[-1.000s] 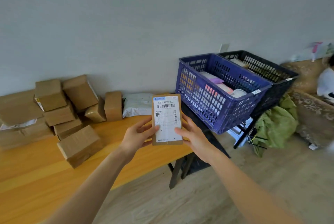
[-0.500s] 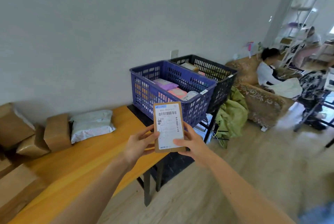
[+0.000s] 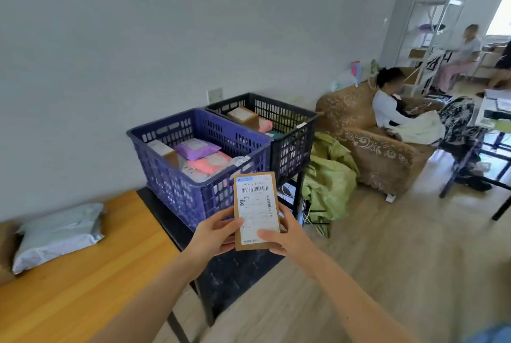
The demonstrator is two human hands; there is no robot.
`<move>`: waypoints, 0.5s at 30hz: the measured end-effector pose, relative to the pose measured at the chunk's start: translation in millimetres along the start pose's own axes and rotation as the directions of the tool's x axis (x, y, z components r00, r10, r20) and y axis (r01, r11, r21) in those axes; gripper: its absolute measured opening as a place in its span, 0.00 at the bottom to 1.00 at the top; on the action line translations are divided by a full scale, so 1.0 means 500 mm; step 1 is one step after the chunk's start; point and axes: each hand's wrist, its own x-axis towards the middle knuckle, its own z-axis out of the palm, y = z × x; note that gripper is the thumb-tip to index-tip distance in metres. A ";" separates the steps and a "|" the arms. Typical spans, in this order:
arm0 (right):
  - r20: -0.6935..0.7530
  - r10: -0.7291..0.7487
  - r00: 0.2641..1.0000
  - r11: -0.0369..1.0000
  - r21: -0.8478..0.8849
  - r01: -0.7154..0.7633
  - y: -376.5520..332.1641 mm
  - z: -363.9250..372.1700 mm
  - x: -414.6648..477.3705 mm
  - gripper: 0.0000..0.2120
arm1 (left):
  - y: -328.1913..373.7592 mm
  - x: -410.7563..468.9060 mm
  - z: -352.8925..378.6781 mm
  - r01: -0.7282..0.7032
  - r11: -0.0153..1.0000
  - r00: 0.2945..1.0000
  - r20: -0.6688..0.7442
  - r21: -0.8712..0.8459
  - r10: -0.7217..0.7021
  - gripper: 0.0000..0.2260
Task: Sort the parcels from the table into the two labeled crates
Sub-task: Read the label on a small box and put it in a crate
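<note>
We hold a flat cardboard parcel upright before us, its label facing us. Our left hand pinches its left edge, thumb on the label. Our right hand pinches the lower right edge the same way. To the left a grey mailer lies on the wooden counter. Just beyond the parcel stands the blue crate with purple and pink bags inside. The black crate sits against its far side and holds a box.
</note>
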 end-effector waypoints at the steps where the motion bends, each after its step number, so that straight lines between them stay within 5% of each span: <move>1: -0.001 -0.003 1.000 1.000 -0.003 0.003 0.000 -0.032 0.007 0.36 | 0.002 0.015 0.029 0.004 1.000 1.000 -0.003 0.001 -0.004 0.18; 15: 0.015 -0.056 0.998 0.995 0.084 0.054 -0.030 -0.367 0.159 0.37 | 0.071 0.245 0.312 -0.013 0.997 0.999 0.029 -0.075 0.015 0.26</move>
